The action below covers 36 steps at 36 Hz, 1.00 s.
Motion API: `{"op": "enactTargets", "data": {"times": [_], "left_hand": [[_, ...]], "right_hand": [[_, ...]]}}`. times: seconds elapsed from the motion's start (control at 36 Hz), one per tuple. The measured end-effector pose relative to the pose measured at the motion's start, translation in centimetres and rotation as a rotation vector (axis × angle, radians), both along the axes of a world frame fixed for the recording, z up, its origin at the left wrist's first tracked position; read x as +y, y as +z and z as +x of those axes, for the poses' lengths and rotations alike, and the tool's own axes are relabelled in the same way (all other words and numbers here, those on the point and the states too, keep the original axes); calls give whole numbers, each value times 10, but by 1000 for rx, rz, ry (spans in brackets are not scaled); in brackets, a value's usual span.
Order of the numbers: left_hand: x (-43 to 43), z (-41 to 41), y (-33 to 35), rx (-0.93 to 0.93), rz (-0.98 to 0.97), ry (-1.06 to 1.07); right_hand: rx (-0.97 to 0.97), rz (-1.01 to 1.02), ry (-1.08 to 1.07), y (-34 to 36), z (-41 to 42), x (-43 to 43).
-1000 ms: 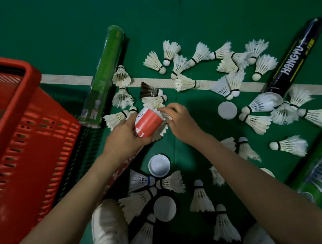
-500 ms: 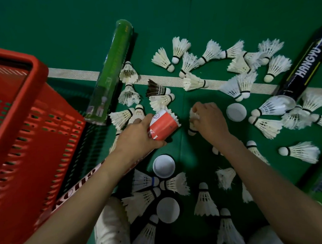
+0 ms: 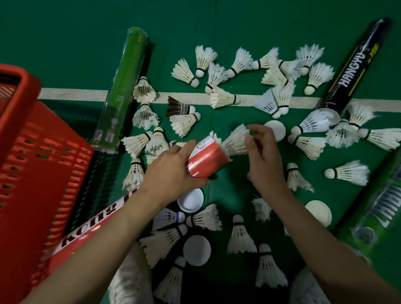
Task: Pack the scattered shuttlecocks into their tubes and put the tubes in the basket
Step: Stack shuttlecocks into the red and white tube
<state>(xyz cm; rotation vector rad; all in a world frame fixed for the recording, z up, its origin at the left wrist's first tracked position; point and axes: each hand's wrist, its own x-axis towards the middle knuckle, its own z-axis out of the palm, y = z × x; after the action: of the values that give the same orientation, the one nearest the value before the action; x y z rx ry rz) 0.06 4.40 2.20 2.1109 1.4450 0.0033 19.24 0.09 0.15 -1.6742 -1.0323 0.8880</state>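
My left hand [image 3: 172, 169] grips a long red and white tube [image 3: 205, 159] near its open end, which points up and to the right. My right hand [image 3: 262, 153] pinches the feathers of a white shuttlecock [image 3: 235, 141] whose cork end sits in the tube's mouth. Several white shuttlecocks [image 3: 224, 98] lie scattered over the green floor, and one has dark feathers [image 3: 178, 105]. The red basket [image 3: 18, 164] stands at the left.
A green tube [image 3: 125, 88] lies beside the basket. A black tube [image 3: 354, 69] lies at the upper right and another green tube [image 3: 385, 196] at the right edge. White round caps [image 3: 190, 199] [image 3: 197, 249] [image 3: 318, 212] lie among the shuttlecocks. My white shoes [image 3: 129, 290] are at the bottom.
My right hand picked a shuttlecock off the floor and brought it to the tube's mouth. My left hand tilted the tube's open end towards the right.
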Motion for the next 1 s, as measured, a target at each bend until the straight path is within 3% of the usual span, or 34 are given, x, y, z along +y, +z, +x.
{"op": "enactTargets", "data": {"times": [0.08, 0.22, 0.36, 0.5, 0.61, 0.72, 0.83, 1.0], "left_hand": [[-5, 2, 3, -33, 4, -2], [-12, 0, 4, -37, 21, 14], [-18, -1, 2, 13, 59, -5], [-25, -11, -1, 86, 48, -7], [-30, -22, -5, 154, 12, 40], [-33, -32, -9, 171, -51, 60], [-37, -35, -12, 190, -60, 68], [-35, -38, -14, 205, -84, 79]], "right_hand": [[-54, -9, 87, 4, -9, -9], [104, -83, 144, 17, -24, -17], [145, -172, 326, 22, -43, -28], [316, -263, 280, 16, -48, -35], [129, -338, 184, -5, -47, -44], [-217, -545, 430, -21, -42, -51], [-242, -783, 621, -32, -50, -59], [-186, -711, 565, -41, -64, -64]]}}
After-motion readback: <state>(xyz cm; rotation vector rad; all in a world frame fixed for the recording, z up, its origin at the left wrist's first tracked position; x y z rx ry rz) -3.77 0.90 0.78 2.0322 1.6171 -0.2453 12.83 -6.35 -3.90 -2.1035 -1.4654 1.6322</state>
